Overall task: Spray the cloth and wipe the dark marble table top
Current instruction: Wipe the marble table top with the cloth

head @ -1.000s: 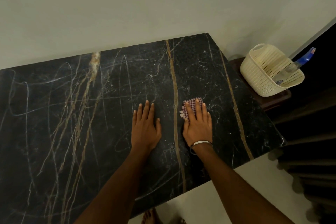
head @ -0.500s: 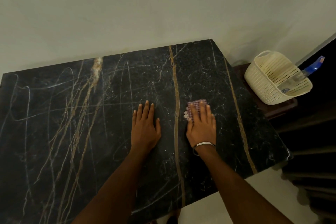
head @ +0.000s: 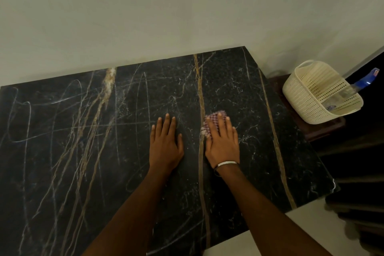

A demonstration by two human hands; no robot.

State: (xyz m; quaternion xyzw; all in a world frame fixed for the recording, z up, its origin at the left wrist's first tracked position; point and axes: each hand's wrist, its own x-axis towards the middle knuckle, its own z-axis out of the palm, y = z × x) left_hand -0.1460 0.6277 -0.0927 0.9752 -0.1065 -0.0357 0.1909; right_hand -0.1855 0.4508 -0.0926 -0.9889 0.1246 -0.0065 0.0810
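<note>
Right hand [head: 222,141]: flat, fingers together, palm pressing a small purple-and-white checked cloth [head: 214,119] onto the dark veined marble table top [head: 83,151]. Only the cloth's far edge and left corner show past the fingertips; the rest is under the palm. Thin silver bangle [head: 226,164] at the wrist. Flat pressure suits a wiping stroke, so wiping looks to be in progress.

Left hand [head: 166,143]: empty, fingers extended and close together, palm down on bare marble just left of the golden vein that runs between the two hands. Probably bracing body weight.

Surroundings: cream perforated plastic basket [head: 307,93] on a low dark stand beyond the table's right edge, well apart from the hands. In it leans a clear spray bottle with blue nozzle [head: 365,79]. Plain wall behind.

Obstructions: none on the slab. Large left portion lies open for wiping.
</note>
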